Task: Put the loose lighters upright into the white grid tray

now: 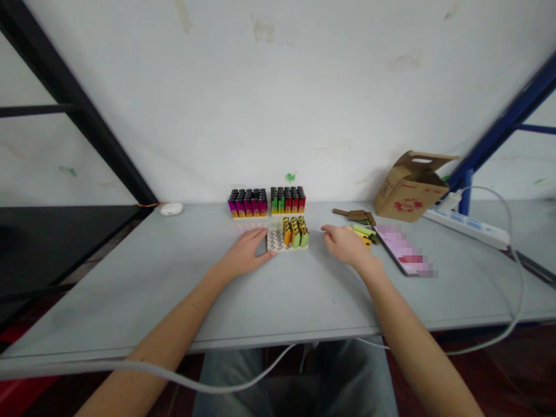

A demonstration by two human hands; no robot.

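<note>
**Two bare hands either side of a tray of upright lighters**

A grey table [143, 295] runs across the view in front of a white wall [278, 87], with a black metal frame [73, 98] at the left and a blue metal frame [499, 133] at the right. A white power strip [467, 227] lies at the table's right end, with a white cable [515, 278] looping down past the table edge. Beside it, a cardboard carton [410, 188] with a carry handle stands open near the wall. A dark-edged phone [402, 249], its screen pixelated, lies flat further forward, and a white computer mouse [171, 209] sits at the far left.

At the table's middle, near the wall, two blocks of upright lighters stand side by side: magenta and yellow ones [248, 204] on the left, green and red ones [288, 201] on the right. Their long axes rise vertically, with dark heads pointing up. Nearer the person, a white tray [275, 240] holds a smaller group of yellow, orange and green lighters [295, 233], also heads up, on its right side, while its left cells stand unfilled.

The left hand [245, 252] lies open and flat, its fingers reaching toward the tray's left edge and gripping nothing. The right hand [347, 246] is loosely curved, holds nothing visible, and sits right of the tray, just short of loose yellow and green pieces [362, 233] and brown strips [354, 215].
</note>
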